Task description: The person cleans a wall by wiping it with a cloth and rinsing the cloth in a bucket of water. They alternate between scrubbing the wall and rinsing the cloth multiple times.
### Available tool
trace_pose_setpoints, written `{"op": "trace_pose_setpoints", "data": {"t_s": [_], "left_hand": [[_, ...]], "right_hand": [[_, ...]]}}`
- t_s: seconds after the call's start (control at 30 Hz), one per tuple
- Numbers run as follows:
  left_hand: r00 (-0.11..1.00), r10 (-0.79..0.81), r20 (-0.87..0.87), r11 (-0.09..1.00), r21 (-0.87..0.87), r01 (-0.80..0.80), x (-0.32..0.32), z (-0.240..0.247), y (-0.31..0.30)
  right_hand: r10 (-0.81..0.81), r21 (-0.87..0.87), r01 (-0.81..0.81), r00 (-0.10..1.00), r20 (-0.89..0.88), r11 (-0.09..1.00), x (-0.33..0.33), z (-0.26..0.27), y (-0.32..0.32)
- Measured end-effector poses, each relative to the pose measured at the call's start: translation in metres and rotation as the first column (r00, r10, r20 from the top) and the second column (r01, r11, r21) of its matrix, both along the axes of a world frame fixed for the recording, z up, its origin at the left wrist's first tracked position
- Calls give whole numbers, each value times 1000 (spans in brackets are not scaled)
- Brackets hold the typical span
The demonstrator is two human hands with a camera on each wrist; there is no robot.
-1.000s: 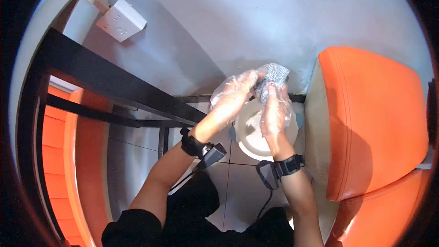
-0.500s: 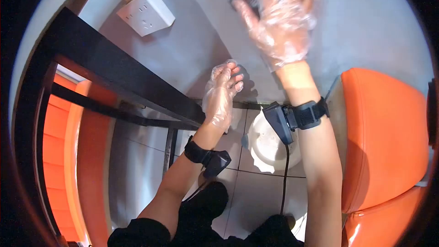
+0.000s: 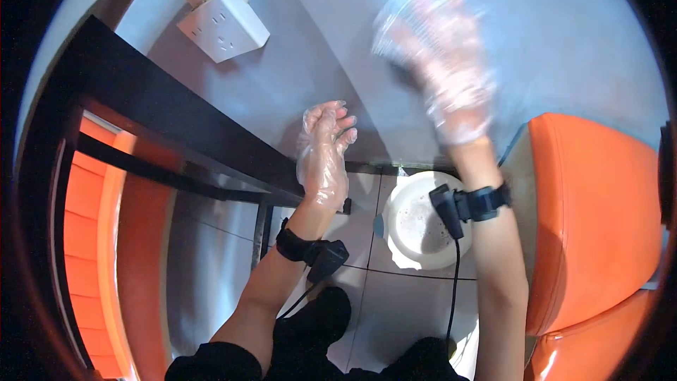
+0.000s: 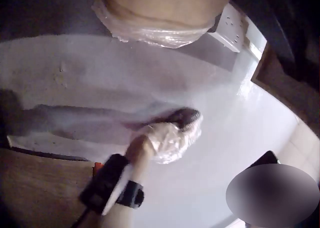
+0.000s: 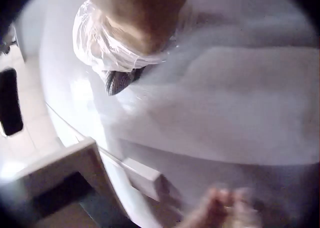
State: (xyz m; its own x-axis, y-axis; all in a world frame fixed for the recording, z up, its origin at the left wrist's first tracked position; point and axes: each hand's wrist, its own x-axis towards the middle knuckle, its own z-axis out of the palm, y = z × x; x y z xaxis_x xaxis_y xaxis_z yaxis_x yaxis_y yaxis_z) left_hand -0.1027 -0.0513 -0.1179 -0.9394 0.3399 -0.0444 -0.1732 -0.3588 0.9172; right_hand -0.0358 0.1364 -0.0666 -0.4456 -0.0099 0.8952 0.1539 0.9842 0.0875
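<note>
My right hand (image 3: pixel 451 63), in a clear plastic glove, is spread over a grey striped cloth (image 4: pixel 187 117) against the pale wall (image 3: pixel 564 42). Hand and cloth are blurred in the head view. The right wrist view shows the edge of the cloth below the gloved hand. Lower down and to the left, my left hand (image 3: pixel 326 148) wears the same kind of glove. Its fingers are loosely bent with nothing in them, close to the wall. A round white tub (image 3: pixel 396 250) stands on the floor below, partly covered by my right wrist's camera.
A white socket box (image 3: pixel 226 22) juts from the wall at the upper left. The black frame (image 3: pixel 169 106) of a piece of furniture runs along my left side. Orange padded seating (image 3: pixel 585 226) stands close on the right. Tiled floor (image 3: pixel 338 247) lies beneath.
A second ago both hands held the cloth over the tub. My right hand then lifted it up to the wall and has since shifted lower there. The left hand let go and moved left.
</note>
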Motion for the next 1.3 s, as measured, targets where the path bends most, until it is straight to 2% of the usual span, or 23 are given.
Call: {"op": "trace_pose_setpoints", "data": {"t_s": [0.07,0.13,0.17,0.2,0.23,0.3,0.37,0.47,0.57,0.67,0.7,0.77,0.8,0.87,0.9,0.97,1.0,1.07,1.13,1.17,1.2,1.23,1.3], "left_hand": [[1000,-15,1,1000,8,15,1,3,1],[1000,-6,22,1000,-3,6,-5,0,1],[999,1,32,1000,-5,-1,-8,-2,3],[999,1,36,1000,-5,-1,-8,-3,4],[999,0,33,1000,-7,0,-9,-4,5],[1000,-7,28,1000,-13,7,-9,-5,9],[1000,-30,8,1000,7,30,-7,-6,14],[995,-45,84,998,-45,49,-5,-14,15],[995,-96,-22,985,-145,92,-2,-20,16],[954,-283,-99,955,-115,272,22,0,20],[924,-377,-69,926,-28,376,31,8,23],[879,-477,0,878,44,476,41,3,28],[876,-482,-8,875,49,482,50,1,33],[897,-436,-72,899,6,438,64,2,39],[904,-424,-60,905,17,425,61,2,39],[923,-367,-119,929,-101,357,59,10,38],[933,-332,-137,939,-142,313,59,17,38],[786,-135,-604,978,-208,8,40,32,38],[387,119,-914,961,8,-276,18,72,41],[269,187,-945,954,109,-279,-2,90,41],[110,235,-966,893,170,-417,-2,117,44],[-189,197,-962,832,266,-488,-23,136,43],[-320,135,-938,757,306,-577,-56,151,58]], "right_hand": [[-141,-73,134,984,-108,988,-10,7,16],[76,-260,-207,896,-437,943,-26,-7,37],[-146,-250,114,983,-114,962,-33,-10,41],[-378,-133,407,904,201,904,-37,-7,36],[-378,-130,408,903,202,904,-38,-6,24],[142,55,-143,990,26,988,-25,-12,-6],[456,-150,-435,876,158,888,-24,-60,-20],[419,-237,-372,888,191,897,-7,-102,-40],[279,-542,-230,960,10,808,14,-93,-63],[258,-827,-343,934,-248,446,33,-78,-75],[254,-826,-342,935,-250,447,36,-76,-80],[180,-829,-557,811,-556,-50,41,-70,-92],[288,-975,-224,933,-215,-4,57,-60,-94],[334,-940,-318,906,-261,127,57,-102,-105],[400,-958,-277,888,-227,70,65,-84,-104],[414,-976,-157,907,-81,153,77,-80,-103],[402,-931,-252,906,-131,264,78,-81,-103],[375,-911,-295,910,-176,289,92,-75,-102],[311,-933,-359,887,-342,-2,93,-105,-100],[267,-918,-362,879,-395,-163,99,-107,-96],[251,-927,-344,893,-373,-150,104,-112,-92],[243,-930,-342,899,-365,-135,109,-115,-88],[199,-917,-357,899,-389,-179,113,-113,-84]]}}
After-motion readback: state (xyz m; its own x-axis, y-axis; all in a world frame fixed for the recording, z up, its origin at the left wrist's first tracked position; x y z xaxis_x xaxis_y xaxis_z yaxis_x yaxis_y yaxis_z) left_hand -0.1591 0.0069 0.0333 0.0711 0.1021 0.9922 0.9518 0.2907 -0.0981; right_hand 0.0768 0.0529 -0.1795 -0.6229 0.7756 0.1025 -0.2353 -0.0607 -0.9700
